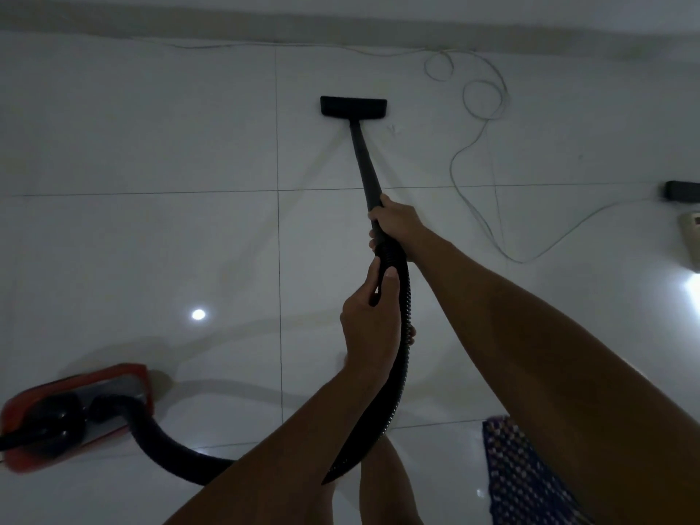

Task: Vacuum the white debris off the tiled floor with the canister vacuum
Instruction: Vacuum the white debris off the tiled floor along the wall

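The black floor nozzle lies flat on the white tiled floor near the far wall. Its black wand runs back to my right hand, which grips the wand's near end. Just below, my left hand grips the ribbed black hose. That hose curves down and left to the red canister vacuum at the lower left. A tiny white speck lies right of the wand; the dim light hides any other debris.
A thin white cable loops across the floor on the right, close to the nozzle. A dark box and a pale device sit at the right edge. A patterned mat lies at the lower right. The wall's base runs along the top.
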